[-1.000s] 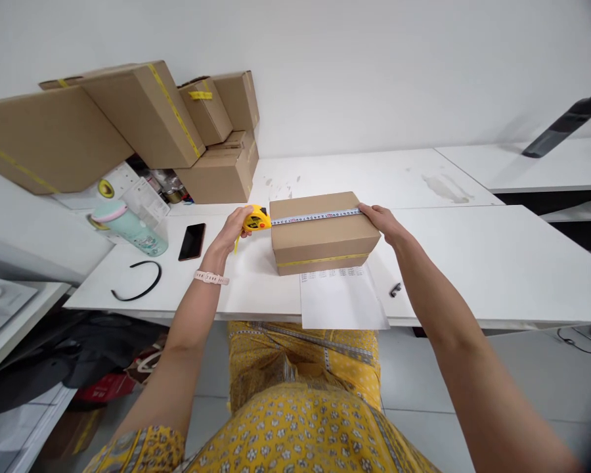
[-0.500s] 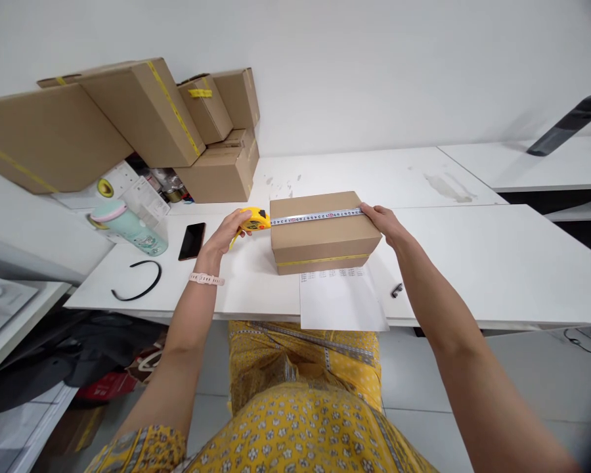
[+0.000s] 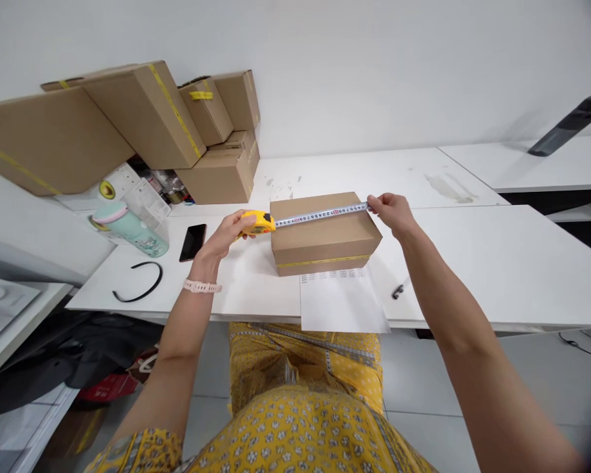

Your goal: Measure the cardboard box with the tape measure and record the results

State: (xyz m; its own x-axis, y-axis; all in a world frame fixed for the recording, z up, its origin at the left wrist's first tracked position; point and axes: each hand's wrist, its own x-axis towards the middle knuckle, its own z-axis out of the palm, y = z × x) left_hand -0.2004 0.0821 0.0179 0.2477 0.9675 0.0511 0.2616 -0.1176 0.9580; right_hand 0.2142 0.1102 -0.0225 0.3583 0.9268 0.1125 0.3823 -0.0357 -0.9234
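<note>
A closed cardboard box [image 3: 325, 240] sits on the white table in front of me, with a strip of yellow tape along its near side. My left hand [image 3: 229, 235] is closed around the yellow case of a tape measure [image 3: 260, 223], at the box's left edge. The silver blade runs out across the top of the box, slightly tilted up to the right. At its far end my right hand [image 3: 391, 211] pinches the blade tip, just past the box's right edge. A printed sheet of paper [image 3: 342, 305] lies partly under the box.
Cardboard boxes [image 3: 217, 174] are stacked at the back left. A mint-green bottle [image 3: 131, 228], a phone [image 3: 193, 242] and a black headband [image 3: 160, 279] lie on the left. A small black object [image 3: 398, 291] is right of the paper. A dark cylindrical object [image 3: 566, 128] stands far right.
My right hand has moved up and slightly right with the blade end, off the box's right edge. The blade now slants more, and the tape case has shifted slightly right over the box edge.
</note>
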